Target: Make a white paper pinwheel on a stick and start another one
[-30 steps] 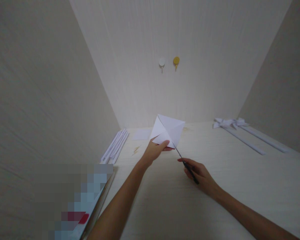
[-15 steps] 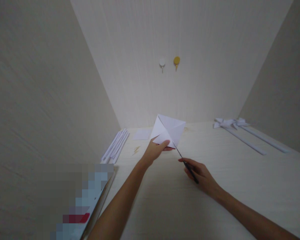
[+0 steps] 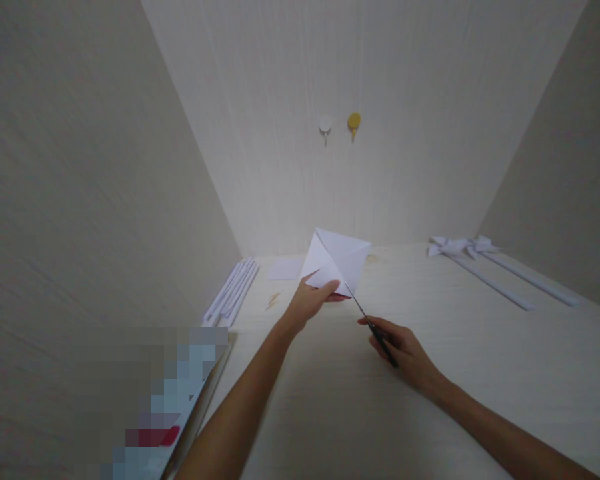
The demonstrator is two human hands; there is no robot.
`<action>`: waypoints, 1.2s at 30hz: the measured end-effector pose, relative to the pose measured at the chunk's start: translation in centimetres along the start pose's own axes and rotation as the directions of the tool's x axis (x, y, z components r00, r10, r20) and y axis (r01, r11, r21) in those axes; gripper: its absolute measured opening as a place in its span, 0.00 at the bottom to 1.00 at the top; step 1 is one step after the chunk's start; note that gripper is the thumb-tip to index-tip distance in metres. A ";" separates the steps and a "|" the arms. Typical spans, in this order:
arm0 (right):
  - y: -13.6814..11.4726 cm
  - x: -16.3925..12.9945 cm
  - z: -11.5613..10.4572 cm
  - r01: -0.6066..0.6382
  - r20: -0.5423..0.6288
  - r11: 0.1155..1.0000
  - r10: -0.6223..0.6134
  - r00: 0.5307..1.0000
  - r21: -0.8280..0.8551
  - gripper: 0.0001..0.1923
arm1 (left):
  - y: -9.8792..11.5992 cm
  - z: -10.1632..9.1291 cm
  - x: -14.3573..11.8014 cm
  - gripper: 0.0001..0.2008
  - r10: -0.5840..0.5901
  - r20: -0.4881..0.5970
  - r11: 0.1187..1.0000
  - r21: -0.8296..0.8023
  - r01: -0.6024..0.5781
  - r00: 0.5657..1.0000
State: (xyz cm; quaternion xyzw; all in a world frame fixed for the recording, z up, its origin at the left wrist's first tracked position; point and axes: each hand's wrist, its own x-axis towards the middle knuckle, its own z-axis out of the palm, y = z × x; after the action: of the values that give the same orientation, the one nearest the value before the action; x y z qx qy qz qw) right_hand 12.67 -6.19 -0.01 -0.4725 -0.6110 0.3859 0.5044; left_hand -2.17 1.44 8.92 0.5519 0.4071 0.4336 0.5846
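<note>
Nothing shifted, left hand (image 3: 307, 303) pinching creased paper square (image 3: 336, 261), right hand (image 3: 405, 353) gripping scissors (image 3: 370, 325)

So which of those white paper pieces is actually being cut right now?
The creased square sheet held up by the left hand, with the scissors in the right hand at its lower edge. The rolled sticks and pinwheels lie untouched on the table.

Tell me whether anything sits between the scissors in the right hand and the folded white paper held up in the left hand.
Nothing visible does. The scissors in the right hand already reach the lower edge of the folded white paper, which the left hand pinches above the table.
</note>
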 end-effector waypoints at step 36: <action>-0.1 -0.2 -0.1 0.011 0.014 0.999 -0.011 1.000 -0.048 0.21 | 0.6 0.0 -0.4 0.08 -0.038 0.011 0.992 0.117 0.037 0.999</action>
State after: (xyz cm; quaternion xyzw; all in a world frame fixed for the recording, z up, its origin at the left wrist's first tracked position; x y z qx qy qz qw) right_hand 12.77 -6.46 0.08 -0.4784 -0.6261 0.3718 0.4909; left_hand -2.38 1.04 9.47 0.5801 0.4382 0.3944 0.5620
